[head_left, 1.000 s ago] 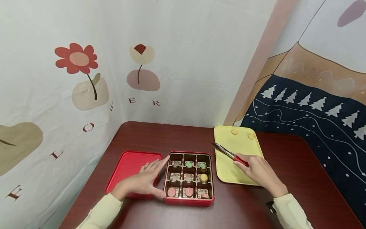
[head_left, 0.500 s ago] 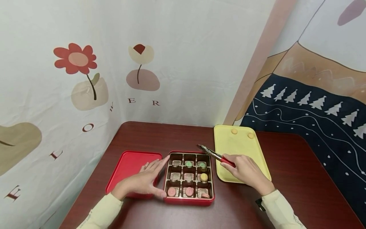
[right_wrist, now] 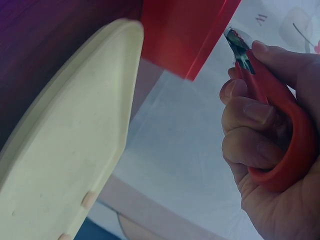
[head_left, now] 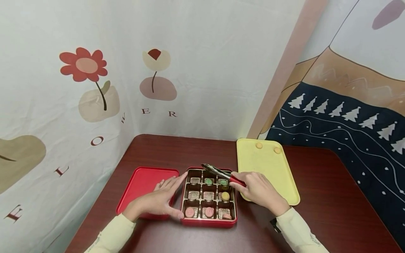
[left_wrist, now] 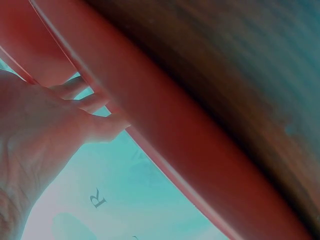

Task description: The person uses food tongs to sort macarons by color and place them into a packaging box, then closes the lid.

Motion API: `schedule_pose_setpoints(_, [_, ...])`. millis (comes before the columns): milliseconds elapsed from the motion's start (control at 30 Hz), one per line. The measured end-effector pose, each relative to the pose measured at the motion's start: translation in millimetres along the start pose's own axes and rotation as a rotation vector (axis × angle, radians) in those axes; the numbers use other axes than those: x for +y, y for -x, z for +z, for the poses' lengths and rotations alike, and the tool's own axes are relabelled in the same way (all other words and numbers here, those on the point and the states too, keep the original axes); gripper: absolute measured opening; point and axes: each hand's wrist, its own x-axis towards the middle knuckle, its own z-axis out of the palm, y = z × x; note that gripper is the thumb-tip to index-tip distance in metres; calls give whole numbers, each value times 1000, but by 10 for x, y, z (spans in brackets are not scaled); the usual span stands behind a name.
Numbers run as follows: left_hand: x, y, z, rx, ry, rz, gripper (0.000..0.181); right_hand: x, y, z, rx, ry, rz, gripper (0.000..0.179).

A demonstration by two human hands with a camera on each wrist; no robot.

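A red square box (head_left: 207, 223) is set mid-bench (head_left: 332, 182), fitted with a shiny brown-gold insert (head_left: 194, 194) moulded into a 3x3 grid of ribbed compartments. Far row: one green piece (head_left: 209, 181) in the middle, another green piece (head_left: 223, 182) at the right. Middle row: a yellow piece (head_left: 225, 196) in the right compartment. Near row: a round pink piece (head_left: 190, 212) at left, a second pink piece (head_left: 209, 212) in the middle, a third pink piece (head_left: 226, 216) by the near wall of the right compartment.

A pale yellow tray (head_left: 269, 168), rounded corners and raised rim, is placed right of the box; two small yellowish discs (head_left: 259, 145) are carried at its far end.

Tongs (head_left: 218, 173) are located over the box's far row, tilted, metal tips pointed left; whether anything is pinched in the tips can't be told. Smooth red looped handles (right_wrist: 302, 145) are grasped by the right hand (head_left: 261, 189), fingers curled round them.

The box's left side is touched by the left hand (head_left: 161, 202), fingers extended, thumb spread to the near corner. A flat red lid (head_left: 145, 186) is partly covered by that hand.
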Motion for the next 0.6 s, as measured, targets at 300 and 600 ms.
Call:
schedule_pose_setpoints(300, [-5,1,-2,7,1,-5,139,-143,-121,116,-9,-6,-69,30])
schedule_pose_setpoints(600, [-9,-15,8,7,-6,11,140,-212,-147,172,-46,-6,-56,34])
